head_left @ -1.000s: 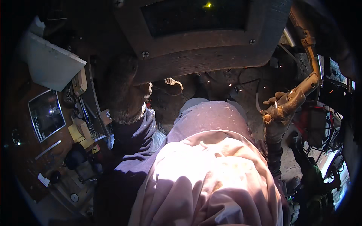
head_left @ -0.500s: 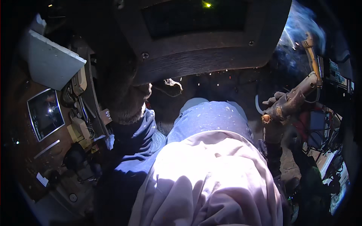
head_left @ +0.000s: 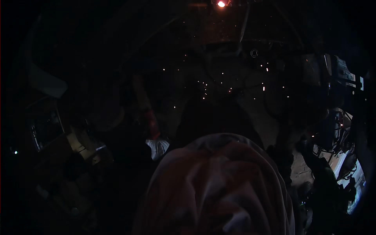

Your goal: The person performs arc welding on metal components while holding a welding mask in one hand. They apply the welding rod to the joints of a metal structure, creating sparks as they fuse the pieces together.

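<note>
Most of the view is very dark. A small orange-red glowing spot (head_left: 221, 4) shines at the top edge, lighting a dull metal surface (head_left: 221, 33) below it. Bright sparks (head_left: 204, 88) are scattered through the middle. At the left, a dim rounded shape (head_left: 107, 113) may be my left sleeve or glove; its fingers are hidden. My right hand is lost in shadow at the right, so whatever it holds cannot be made out. The pale cloth over my front (head_left: 219, 184) fills the lower middle.
A long reddish object (head_left: 150, 121) stands left of centre, above a crumpled clear plastic piece (head_left: 158, 148). Further left are a pale board (head_left: 47, 84) and a dark framed panel (head_left: 47, 127). Cables and clutter (head_left: 340, 137) lie at the right.
The bright blue-white light and smoke are gone, and the scene has darkened. The welding shield has left its place at upper centre. The welding electrode holder in my right hand no longer shows.
</note>
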Tool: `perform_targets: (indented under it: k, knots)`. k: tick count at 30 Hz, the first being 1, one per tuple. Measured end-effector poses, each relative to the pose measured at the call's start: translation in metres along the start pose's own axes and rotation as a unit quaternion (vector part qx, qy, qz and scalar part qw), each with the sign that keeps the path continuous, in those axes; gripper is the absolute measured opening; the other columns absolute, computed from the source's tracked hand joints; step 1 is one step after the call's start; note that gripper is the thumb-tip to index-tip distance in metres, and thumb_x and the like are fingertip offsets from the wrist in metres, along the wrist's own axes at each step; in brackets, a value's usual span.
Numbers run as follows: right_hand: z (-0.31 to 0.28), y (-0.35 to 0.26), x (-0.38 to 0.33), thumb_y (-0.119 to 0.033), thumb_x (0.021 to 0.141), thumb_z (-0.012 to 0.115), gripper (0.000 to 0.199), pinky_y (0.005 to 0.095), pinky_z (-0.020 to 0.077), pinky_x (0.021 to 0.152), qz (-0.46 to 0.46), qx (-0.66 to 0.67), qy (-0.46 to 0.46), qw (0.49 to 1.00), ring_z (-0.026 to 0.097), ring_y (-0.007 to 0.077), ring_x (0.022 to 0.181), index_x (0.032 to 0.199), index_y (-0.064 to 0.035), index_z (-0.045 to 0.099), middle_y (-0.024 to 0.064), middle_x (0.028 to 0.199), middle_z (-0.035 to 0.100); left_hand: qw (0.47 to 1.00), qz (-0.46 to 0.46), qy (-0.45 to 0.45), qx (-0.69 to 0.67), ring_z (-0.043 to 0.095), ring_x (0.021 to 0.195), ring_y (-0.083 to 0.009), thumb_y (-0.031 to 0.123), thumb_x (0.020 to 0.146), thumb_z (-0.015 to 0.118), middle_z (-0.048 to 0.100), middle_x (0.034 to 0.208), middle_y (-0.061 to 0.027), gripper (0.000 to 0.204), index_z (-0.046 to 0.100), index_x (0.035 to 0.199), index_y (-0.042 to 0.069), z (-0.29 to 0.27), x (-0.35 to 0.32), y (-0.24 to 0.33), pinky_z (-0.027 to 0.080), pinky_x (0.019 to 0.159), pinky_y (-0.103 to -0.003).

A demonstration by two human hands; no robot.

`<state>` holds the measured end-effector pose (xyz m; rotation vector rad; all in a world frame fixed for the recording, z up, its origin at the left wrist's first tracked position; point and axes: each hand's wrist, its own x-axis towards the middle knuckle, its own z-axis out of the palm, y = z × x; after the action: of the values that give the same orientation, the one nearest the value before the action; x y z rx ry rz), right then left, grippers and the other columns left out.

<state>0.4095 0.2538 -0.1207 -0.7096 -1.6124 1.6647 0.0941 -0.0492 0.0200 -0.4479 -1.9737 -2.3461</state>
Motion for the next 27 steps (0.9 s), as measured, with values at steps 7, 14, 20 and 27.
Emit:
perform_targets:
  k: [7, 14, 20, 27]
  knots:
    - [0.063, -0.024, -0.035, -0.041, 0.069, 0.076, 0.105, 0.0336, 0.053, 0.067, -0.056, -0.035, 0.141, 0.988, 0.059, 0.0204, 0.08, 0.143, -0.0128, 0.008, 0.0121, 0.11, 0.051, 0.997, -0.059, -0.032, -0.049, 0.057, 0.101, -0.0281, 0.021, 0.084, 0.061, 0.054, 0.117, -0.0139, 0.039, 0.05, 0.118, 0.005, -0.039, 0.044, -0.016, 0.052, 0.082, -0.042]
    - [0.128, -0.017, -0.093, -0.044, 0.062, 0.081, 0.116, 0.0325, 0.0535, 0.07, 0.01, -0.108, 0.2, 0.974, 0.06, 0.0204, 0.084, 0.143, -0.0137, 0.004, 0.0121, 0.111, 0.051, 0.988, -0.088, -0.112, -0.061, 0.055, 0.105, -0.0304, 0.023, 0.086, 0.058, 0.051, 0.122, -0.0157, 0.044, 0.045, 0.124, 0.006, -0.076, 0.095, -0.041, 0.052, 0.082, -0.045]
    - [0.17, -0.017, -0.115, -0.038, 0.06, 0.083, 0.102, 0.0346, 0.0527, 0.074, -0.035, -0.091, 0.246, 0.964, 0.057, 0.0218, 0.094, 0.135, -0.0091, 0.02, 0.0119, 0.113, 0.05, 0.971, -0.128, -0.181, -0.089, 0.053, 0.108, -0.0318, 0.024, 0.087, 0.057, 0.048, 0.126, -0.017, 0.048, 0.041, 0.128, 0.006, -0.078, 0.119, -0.045, 0.052, 0.081, -0.048]
    - [0.174, -0.018, -0.112, -0.035, 0.058, 0.084, 0.101, 0.0344, 0.0519, 0.074, -0.017, -0.135, 0.244, 0.96, 0.057, 0.0207, 0.091, 0.132, -0.0071, 0.021, 0.0123, 0.114, 0.049, 0.956, -0.217, -0.155, -0.121, 0.054, 0.106, -0.032, 0.022, 0.083, 0.062, 0.048, 0.124, -0.0178, 0.05, 0.043, 0.124, 0.004, -0.076, 0.116, -0.042, 0.054, 0.078, -0.048]
